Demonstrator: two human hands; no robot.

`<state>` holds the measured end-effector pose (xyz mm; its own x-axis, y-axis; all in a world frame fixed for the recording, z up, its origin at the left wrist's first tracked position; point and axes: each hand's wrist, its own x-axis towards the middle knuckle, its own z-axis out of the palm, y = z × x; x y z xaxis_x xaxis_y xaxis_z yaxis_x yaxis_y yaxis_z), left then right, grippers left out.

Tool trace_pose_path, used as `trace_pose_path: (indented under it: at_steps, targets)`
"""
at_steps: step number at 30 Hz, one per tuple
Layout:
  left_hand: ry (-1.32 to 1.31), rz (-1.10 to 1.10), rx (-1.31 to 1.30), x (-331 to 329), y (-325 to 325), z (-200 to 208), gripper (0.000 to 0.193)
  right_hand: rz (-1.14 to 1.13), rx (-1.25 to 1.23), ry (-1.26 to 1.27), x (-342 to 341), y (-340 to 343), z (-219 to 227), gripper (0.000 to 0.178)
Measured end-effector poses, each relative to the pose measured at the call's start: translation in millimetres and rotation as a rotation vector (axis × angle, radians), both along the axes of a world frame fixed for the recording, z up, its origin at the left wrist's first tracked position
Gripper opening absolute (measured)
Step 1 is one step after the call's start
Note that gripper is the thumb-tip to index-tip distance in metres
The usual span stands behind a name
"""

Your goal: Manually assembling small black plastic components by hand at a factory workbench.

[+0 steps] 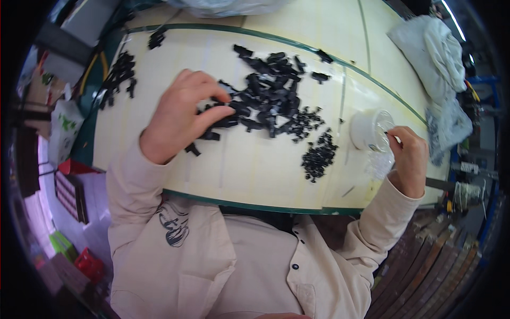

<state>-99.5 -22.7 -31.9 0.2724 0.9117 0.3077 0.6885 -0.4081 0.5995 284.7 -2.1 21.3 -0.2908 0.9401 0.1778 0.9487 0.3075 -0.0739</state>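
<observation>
Over the left edge of a pile of black plastic parts (271, 90) is my left hand (186, 103), its thumb and forefinger apart in a curve. Black pieces lie beneath and between those fingertips, none plainly gripped. Farther right, my right hand (411, 157) pinches beside a white round tub (366, 130). A tiny dark bit shows at its fingertips, too small to name. Clear plastic film hangs around the tub's right side. Between the pile and the tub lies a heap of much smaller black pieces (319, 157).
More black parts (119, 77) lie at the far left of the pale, green-edged table (255, 175). A white sack (430, 53) and clear plastic bags stand at the far right. A bag (228, 6) rests at the back. Stacked brown slats (425, 260) are below right.
</observation>
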Motion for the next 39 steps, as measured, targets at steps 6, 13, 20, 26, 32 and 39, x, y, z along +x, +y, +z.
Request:
trace_pose_path:
  at_steps: [6, 13, 20, 26, 32, 39]
  targets:
    - [0.025, -0.151, 0.022, 18, -2, -13, 0.021, 0.008, -0.061, -0.065, 0, 4, 1, 0.005]
    - [0.159, -0.174, 0.082, 38, -6, -36, 0.026, 0.074, 0.15, 0.379, -36, -25, 14, 0.014]
    - [-0.176, -0.39, -0.032, 29, -9, -15, 0.019, 0.379, -0.115, 1.061, -103, -37, -31, 0.021]
    - [-0.805, -0.478, -0.89, 25, -9, -4, 0.031, 0.549, -0.19, 0.994, -129, -35, -37, 0.018]
    - [-0.875, -0.51, -1.01, 19, -6, -3, 0.034, 0.558, -0.121, 0.97, -133, -35, -41, 0.02]
    - [-0.837, -0.429, -1.122, 23, -7, 7, 0.036, 0.478, -0.042, 1.066, -140, -37, -47, 0.026]
